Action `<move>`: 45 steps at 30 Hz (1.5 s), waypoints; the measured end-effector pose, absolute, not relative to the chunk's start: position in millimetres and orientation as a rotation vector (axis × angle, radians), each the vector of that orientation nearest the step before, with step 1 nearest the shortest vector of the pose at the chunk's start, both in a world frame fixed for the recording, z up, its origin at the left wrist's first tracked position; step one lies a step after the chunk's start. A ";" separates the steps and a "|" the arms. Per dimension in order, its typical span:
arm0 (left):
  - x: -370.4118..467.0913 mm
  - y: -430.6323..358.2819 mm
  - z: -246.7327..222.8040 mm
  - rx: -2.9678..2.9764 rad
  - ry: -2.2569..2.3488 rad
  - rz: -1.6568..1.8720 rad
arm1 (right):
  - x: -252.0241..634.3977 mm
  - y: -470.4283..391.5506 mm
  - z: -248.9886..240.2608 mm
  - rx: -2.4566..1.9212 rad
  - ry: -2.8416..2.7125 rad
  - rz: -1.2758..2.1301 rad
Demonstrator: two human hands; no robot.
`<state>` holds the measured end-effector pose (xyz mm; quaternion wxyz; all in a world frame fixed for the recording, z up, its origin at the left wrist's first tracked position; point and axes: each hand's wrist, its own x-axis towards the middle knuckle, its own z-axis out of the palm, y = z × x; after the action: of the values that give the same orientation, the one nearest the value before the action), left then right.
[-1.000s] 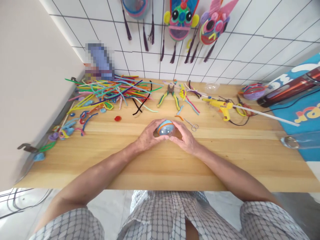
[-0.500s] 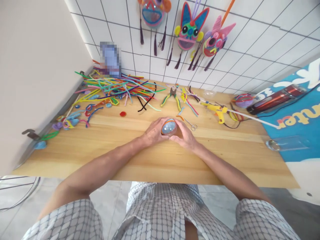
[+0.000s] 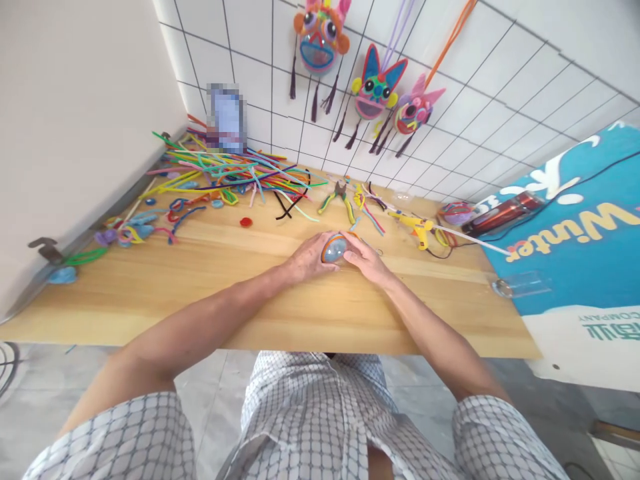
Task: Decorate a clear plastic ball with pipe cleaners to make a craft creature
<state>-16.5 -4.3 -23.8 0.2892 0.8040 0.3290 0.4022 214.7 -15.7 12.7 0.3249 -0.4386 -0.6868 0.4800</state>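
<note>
White tiles with dark grout back our long wooden desk [image 3: 210,293], and three bright pipe-cleaner masks with tassels [image 3: 370,87] hang on that wall. We hold a small clear plastic ball with an orange and blue band round it [image 3: 334,249] at the middle of the desk, low over the wood or resting on it; we cannot tell which. Our left hand [image 3: 306,260] curls round its left side and our right hand [image 3: 364,259] closes on its right side, so both are clamped on the ball with the fingers wrapped over it.

Far left lies a loose heap of coloured pipe cleaners [image 3: 235,175], with bent scraps [image 3: 135,230] trailing nearer along the left edge and a small red disc [image 3: 245,222] between heap and hands. Just beyond the ball are green-handled pliers [image 3: 339,199]; to the right, a yellow glue gun [image 3: 418,229] with its cord.

We judge the ball smooth and round: an uneven squeeze could let it pop out and roll towards the near edge, or could shift the band out of line. The glue gun's cord lies near our right forearm and might snag.
</note>
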 end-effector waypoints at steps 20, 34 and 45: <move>-27.6 -20.4 -17.4 2.016 1.069 1.040 | 163.9 -20.0 27.0 -1.057 -1.975 0.762; -32.2 -15.6 -17.6 1.819 0.943 1.003 | 203.8 2.1 4.8 -0.887 -1.582 1.480; -31.6 -10.4 -20.8 1.769 0.906 1.110 | 202.0 -19.2 4.8 -0.945 -1.703 1.163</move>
<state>-31.6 -10.4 -20.8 0.4192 0.7055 0.3613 0.4427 202.0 -19.2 4.8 0.4229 -0.3776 -0.6802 0.4647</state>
